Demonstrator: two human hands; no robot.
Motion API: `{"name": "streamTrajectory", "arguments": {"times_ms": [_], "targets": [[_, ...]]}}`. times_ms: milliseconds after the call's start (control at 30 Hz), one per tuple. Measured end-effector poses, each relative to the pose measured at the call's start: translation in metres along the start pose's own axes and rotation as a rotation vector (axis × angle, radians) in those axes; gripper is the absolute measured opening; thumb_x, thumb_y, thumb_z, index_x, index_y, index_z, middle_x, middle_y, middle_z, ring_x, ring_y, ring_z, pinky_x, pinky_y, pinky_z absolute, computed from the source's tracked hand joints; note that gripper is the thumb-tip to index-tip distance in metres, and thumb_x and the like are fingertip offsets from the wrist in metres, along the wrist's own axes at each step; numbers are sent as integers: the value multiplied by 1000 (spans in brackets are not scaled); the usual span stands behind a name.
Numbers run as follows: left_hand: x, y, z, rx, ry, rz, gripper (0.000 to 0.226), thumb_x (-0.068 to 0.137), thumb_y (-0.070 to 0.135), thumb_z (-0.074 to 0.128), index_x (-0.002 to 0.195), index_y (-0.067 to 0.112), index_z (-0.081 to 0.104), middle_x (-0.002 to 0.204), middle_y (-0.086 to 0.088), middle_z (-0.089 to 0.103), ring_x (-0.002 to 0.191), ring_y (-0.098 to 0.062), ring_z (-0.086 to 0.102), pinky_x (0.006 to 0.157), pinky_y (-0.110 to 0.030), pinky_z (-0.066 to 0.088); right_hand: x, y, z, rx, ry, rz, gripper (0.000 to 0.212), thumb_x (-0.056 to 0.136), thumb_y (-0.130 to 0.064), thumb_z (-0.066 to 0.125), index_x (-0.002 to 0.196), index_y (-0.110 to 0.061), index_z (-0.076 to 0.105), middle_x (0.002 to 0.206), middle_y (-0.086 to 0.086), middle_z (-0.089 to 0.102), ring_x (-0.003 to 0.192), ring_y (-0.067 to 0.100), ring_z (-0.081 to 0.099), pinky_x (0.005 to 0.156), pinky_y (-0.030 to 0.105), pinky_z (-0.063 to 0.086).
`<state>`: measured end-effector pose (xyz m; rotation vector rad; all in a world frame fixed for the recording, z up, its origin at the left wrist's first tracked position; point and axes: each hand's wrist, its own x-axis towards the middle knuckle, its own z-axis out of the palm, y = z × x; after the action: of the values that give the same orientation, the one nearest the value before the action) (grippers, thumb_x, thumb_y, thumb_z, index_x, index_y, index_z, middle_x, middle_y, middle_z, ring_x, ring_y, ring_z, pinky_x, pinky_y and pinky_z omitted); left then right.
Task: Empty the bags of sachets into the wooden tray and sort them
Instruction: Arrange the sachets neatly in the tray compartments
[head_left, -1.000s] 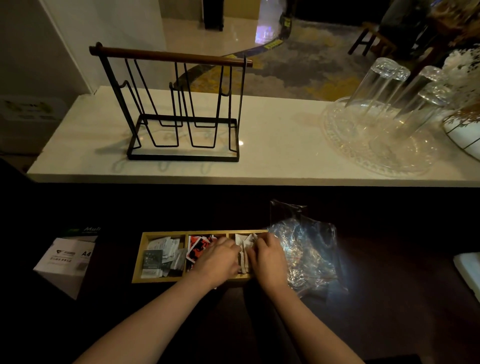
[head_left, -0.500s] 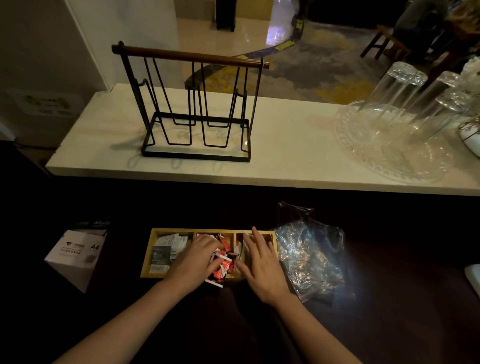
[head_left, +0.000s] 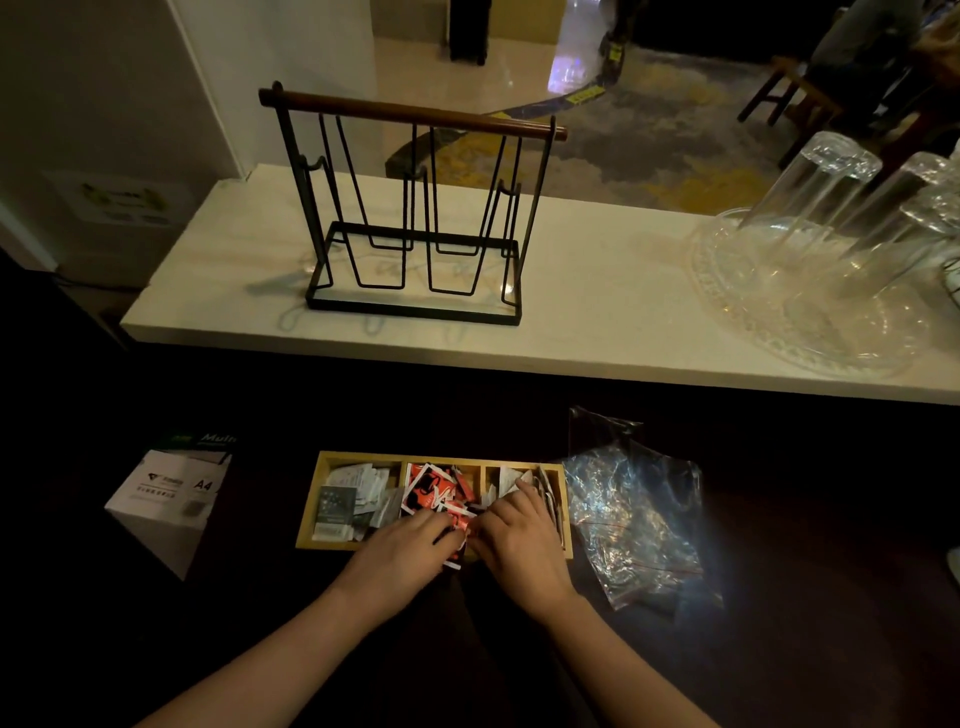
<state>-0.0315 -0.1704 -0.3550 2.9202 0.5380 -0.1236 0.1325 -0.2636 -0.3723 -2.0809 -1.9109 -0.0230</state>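
Your left hand (head_left: 410, 545) and right hand (head_left: 514, 535) pinch red sachets (head_left: 436, 491) over wooden tray (head_left: 311, 499) front edge; tuck strays into middle compartment, edges squared.

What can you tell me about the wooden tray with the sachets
The wooden tray is a long, shallow, light-coloured box lying flat on the dark table, split into three compartments. The left one holds white and grey sachets, the middle one red and black sachets, the right one pale sachets. The left hand and right hand rest over its near edge. Crumpled clear bags lie against its right end.
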Motion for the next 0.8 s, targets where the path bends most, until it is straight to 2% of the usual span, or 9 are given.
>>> {"name": "streamTrajectory", "arguments": {"times_ms": [67, 200, 267, 333, 433, 567, 633, 700, 800], "targets": [[2, 0, 0, 15, 15, -12, 64, 45, 20, 90, 104, 23, 65, 96, 6, 66, 82, -11, 64, 51, -22, 53, 3, -3, -1, 57, 25, 50, 15, 87, -31, 59, 84, -20, 68, 77, -6, 63, 83, 14, 50, 93, 34, 41], [2, 4, 3, -65, 85, -60, 54, 57, 21, 85, 104, 24, 61, 92, 9, 64, 80, -9, 63, 49, -21, 53, 6, -8, -3, 79, -17, 148, 8, 85, -23, 63, 87, -19, 70, 77, -5, 65, 83, 18, 52, 76, 33, 47], [0, 8, -1, -123, 141, -88, 53, 57, 15, 85, 105, 22, 62, 91, 7, 65, 80, -10, 64, 50, -21, 54, 7, -9, -6, 108, -14, 174, 12, 79, -15, 68, 90, -19, 71, 78, -5, 67, 83, 17, 54, 73, 30, 48], [1, 11, -8, -201, 223, -140, 43, 62, 9, 83, 99, 20, 65, 88, 6, 65, 75, -9, 64, 52, -16, 52, 8, -9, -8, 137, -8, 190, 19, 76, -10, 71, 92, -19, 72, 79, -5, 69, 82, 16, 53, 69, 26, 47], [5, 8, -21, -393, 390, -348, 21, 76, 7, 74, 94, 15, 69, 88, 4, 66, 71, -4, 61, 63, -3, 41, 10, -8, -9, 103, -26, 213, 20, 74, -10, 74, 93, -18, 73, 80, -6, 69, 82, 14, 53, 68, 24, 45], [7, -4, -42, -510, 596, -565, 10, 80, 2, 70, 89, 5, 68, 86, -3, 65, 73, -10, 59, 62, -13, 45, 11, -8, -9, 60, -33, 209, 18, 70, -14, 76, 87, -19, 73, 79, -8, 69, 82, 13, 52, 68, 24, 45], [7, -8, -47, -516, 601, -631, 9, 81, 0, 67, 88, 4, 64, 86, -2, 59, 70, -11, 56, 57, -14, 43, 11, -10, -8, 49, -16, 193, 15, 72, -15, 75, 86, -20, 73, 78, -8, 68, 81, 13, 51, 70, 24, 44], [9, -7, -42, -505, 542, -657, 10, 83, 2, 66, 88, 7, 59, 85, 3, 52, 66, -9, 54, 54, -13, 40, 12, -11, -7, 23, -4, 189, 14, 74, -18, 75, 88, -20, 72, 81, -8, 69, 81, 12, 51, 71, 24, 44], [12, 3, -22, -477, 394, -667, 11, 88, 8, 60, 97, 11, 54, 94, 0, 56, 76, -12, 57, 59, -18, 47, 13, -15, -8, 3, 26, 190, 25, 74, -23, 75, 98, -19, 72, 90, -7, 70, 85, 15, 55, 72, 27, 47]]}}
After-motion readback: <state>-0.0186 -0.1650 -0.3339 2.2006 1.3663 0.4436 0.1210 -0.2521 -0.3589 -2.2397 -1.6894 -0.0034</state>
